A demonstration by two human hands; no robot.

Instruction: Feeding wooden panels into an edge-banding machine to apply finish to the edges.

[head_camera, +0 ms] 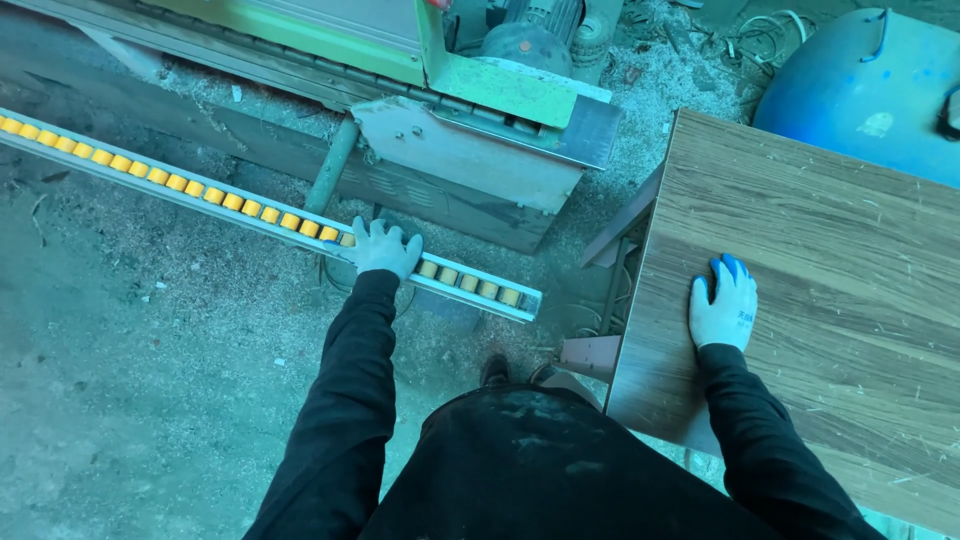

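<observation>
The left hand [385, 250] rests on the roller rail [250, 210], grip loose; the right hand [724, 308] lies flat, grip wide, on the wood-grain panel [830, 250].

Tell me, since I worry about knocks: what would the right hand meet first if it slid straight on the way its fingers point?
The right hand lies flat on the wood-grain panel, fingers pointing toward its far edge. Along that line only bare panel shows; past the edge, sawdust-strewn floor probably follows, though depth is unclear.

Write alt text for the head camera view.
Seen from above, a person's gloved left hand rests on a roller rail with yellow rollers, while the gloved right hand lies flat on a wood-grain panel. Sawdust covers the floor beside a green machine.
</observation>
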